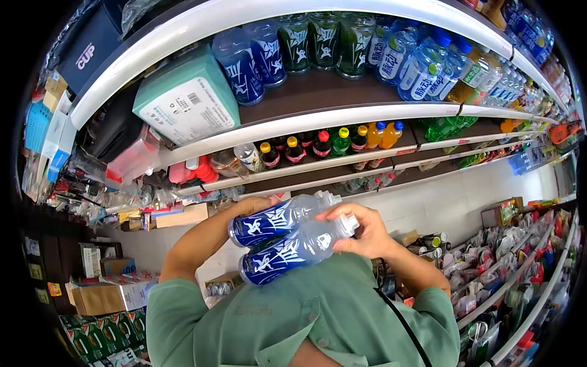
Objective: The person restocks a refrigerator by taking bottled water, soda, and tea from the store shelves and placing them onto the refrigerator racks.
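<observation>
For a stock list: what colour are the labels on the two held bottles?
The labels are blue with white markings, clearest in the head view.

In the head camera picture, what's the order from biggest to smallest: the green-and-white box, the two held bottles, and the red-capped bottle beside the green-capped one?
1. Green-and-white box
2. Upper held bottle and lower held bottle: too alike to rank
3. Red-capped bottle
</observation>
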The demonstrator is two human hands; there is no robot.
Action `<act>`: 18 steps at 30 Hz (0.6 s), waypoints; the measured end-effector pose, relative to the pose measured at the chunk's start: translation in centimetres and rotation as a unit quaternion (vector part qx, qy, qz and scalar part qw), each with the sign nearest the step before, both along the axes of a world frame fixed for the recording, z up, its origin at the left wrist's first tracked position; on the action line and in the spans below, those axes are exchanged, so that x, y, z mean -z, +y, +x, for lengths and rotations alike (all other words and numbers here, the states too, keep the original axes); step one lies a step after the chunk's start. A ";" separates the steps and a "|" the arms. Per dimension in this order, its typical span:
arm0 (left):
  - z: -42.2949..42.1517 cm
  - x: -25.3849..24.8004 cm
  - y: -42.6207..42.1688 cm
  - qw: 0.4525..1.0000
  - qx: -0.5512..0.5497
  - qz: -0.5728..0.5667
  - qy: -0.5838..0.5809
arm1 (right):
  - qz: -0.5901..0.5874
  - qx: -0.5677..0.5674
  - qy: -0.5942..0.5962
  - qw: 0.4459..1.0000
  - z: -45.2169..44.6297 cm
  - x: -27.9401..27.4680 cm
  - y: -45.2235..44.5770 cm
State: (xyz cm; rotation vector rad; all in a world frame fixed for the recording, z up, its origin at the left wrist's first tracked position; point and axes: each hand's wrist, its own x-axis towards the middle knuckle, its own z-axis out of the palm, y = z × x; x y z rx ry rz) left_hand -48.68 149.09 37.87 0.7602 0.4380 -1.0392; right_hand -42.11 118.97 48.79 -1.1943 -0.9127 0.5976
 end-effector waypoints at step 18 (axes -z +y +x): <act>6.6 3.5 -4.7 0.970 0.214 -0.098 -0.057 | -0.153 0.074 -0.111 0.979 7.8 0.1 -5.1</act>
